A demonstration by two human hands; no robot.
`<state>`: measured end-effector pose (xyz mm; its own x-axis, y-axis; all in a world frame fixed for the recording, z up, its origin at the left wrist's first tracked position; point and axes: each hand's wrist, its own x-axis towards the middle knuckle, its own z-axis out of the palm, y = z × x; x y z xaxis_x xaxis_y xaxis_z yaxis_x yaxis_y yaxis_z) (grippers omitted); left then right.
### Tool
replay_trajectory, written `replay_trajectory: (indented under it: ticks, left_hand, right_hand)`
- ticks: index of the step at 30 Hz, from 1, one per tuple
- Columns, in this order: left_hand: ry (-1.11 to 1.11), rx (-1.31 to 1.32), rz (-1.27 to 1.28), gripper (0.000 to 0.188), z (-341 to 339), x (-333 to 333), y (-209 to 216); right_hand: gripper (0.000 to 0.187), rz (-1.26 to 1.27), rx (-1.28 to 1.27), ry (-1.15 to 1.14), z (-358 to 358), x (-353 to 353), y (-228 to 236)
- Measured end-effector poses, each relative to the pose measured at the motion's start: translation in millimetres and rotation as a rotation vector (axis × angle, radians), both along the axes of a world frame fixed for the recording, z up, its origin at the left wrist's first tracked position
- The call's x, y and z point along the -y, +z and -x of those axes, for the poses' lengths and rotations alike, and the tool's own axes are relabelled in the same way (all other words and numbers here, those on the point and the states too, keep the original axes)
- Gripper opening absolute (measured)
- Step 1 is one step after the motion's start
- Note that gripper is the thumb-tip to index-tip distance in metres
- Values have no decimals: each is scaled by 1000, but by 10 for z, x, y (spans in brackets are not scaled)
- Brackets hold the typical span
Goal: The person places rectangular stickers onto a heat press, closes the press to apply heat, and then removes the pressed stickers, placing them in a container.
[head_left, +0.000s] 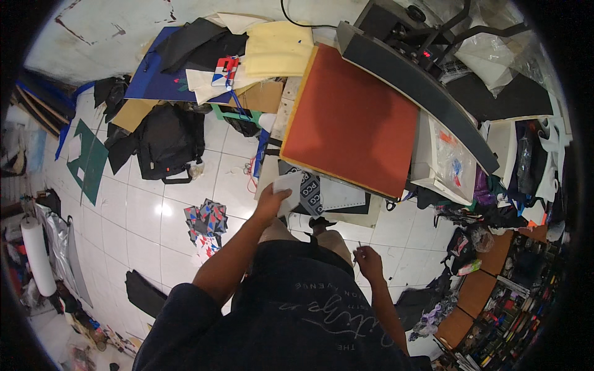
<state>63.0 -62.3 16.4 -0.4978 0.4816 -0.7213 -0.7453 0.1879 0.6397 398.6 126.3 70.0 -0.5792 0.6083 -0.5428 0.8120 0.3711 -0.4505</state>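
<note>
My left hand [270, 203] is closed on the edge of a white sheet [288, 185], just in front of the heat press. Beside that sheet, a dark grey piece with a printed lettering pattern [311, 196] shows; whether my hand holds it too, I cannot tell. Low at my right side, my right hand [369, 262] is closed with the fingers curled. Something thin and dark pokes out by its fingertips, too small to name. The heat press's orange-red pad [352, 120] lies beyond both hands, its long dark upper plate [421, 86] swung to the back right.
A white tray [440, 157] stands right of the pad. Yellow cloth [279, 49] and dark sheets lie back left. On the tiled floor are a black backpack [170, 141], a green cutting mat [88, 159] and a stack of patterned pieces [206, 222]. Crowded shelves [513, 303] line the right.
</note>
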Motion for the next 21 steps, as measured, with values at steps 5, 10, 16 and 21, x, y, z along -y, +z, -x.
replay_trajectory:
  ticks: [5,10,16,21]
  left_hand:
    - [64,170,-244,47,61,246,704]
    - [-37,-69,-238,48,111,196,997]
    - [69,-56,-228,46,148,285,1005]
    - [165,-45,-304,38,173,425,847]
  right_hand:
    - [45,260,-417,-5,1481,279,620]
    - [41,314,-388,57,2402,398,760]
    - [37,316,-273,110,2541,372,776]
    - [36,288,-419,12,2538,428,506]
